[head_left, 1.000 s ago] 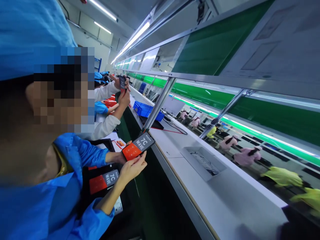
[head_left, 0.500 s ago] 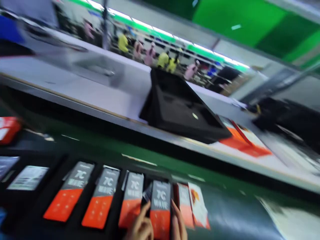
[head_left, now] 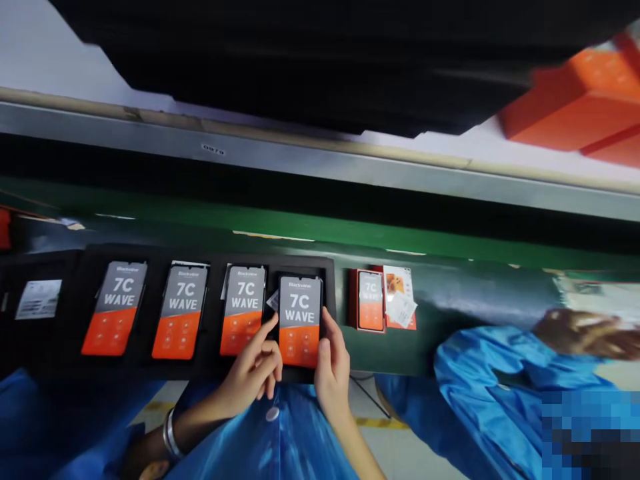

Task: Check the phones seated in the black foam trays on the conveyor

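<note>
A smartphone [head_left: 300,320] with a grey and orange "7C WAVE" screen film lies at the right end of a black tray [head_left: 327,267]. My right hand [head_left: 333,370] grips its right edge, thumb in front and fingers alongside. On the other side, the index fingertip of my left hand [head_left: 257,367] is at the phone's left edge, its other fingers loosely bent and apart from the phone. To the left lie more phones of the same look: one close by [head_left: 243,310], a second phone [head_left: 180,310] and a third phone [head_left: 115,308].
Right of the tray stand a small red box with a phone picture [head_left: 371,300] and a red-white box [head_left: 403,297] with a paper slip on it. A co-worker's blue sleeve [head_left: 480,360] reaches in at the right. Above runs a shelf edge [head_left: 280,150] with orange boxes [head_left: 575,100].
The view has swung down from the room to the bench, and the co-worker's arm now shows. Both hands stay at the same phone.
</note>
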The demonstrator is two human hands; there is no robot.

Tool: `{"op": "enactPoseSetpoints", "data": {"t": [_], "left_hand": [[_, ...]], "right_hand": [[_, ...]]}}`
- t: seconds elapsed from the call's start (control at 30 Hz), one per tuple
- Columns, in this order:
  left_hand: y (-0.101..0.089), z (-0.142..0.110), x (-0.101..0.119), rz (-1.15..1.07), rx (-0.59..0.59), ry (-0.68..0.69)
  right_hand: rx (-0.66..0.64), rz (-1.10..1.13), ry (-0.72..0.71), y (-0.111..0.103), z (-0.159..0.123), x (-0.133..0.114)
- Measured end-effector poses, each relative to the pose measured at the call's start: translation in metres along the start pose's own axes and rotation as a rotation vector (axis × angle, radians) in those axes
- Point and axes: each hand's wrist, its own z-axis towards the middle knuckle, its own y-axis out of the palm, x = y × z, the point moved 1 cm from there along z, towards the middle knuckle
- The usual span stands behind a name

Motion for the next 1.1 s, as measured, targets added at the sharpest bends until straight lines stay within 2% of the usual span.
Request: {"op": "enactPoseSetpoints", "data": {"t": [0.37,0.77,1.0,1.1], "left_hand": [[-0.0026,0.0000,0.0024,-0.006,0.018,0.001],[-0.0044,-0.0002,0.0019,-0.009,-0.015,-0.001],[-0.0024,-0.0016,-0.0009,-0.008,0.019,0.068],[-0.0021,-0.0015,-0.0005,0.006,0.057,0.078]], "right_hand": [[-0.085,0.044,0.111,0.0069,0.0041,-0.0027],[-0.113,0.109,0.134,0.0083,0.0063,-0.0066],[-0.013,0.193,0.134,0.0068,0.0019,-0.0056],[-0.012,0.217,0.124,0.0071,0.0017,-0.0058]]}}
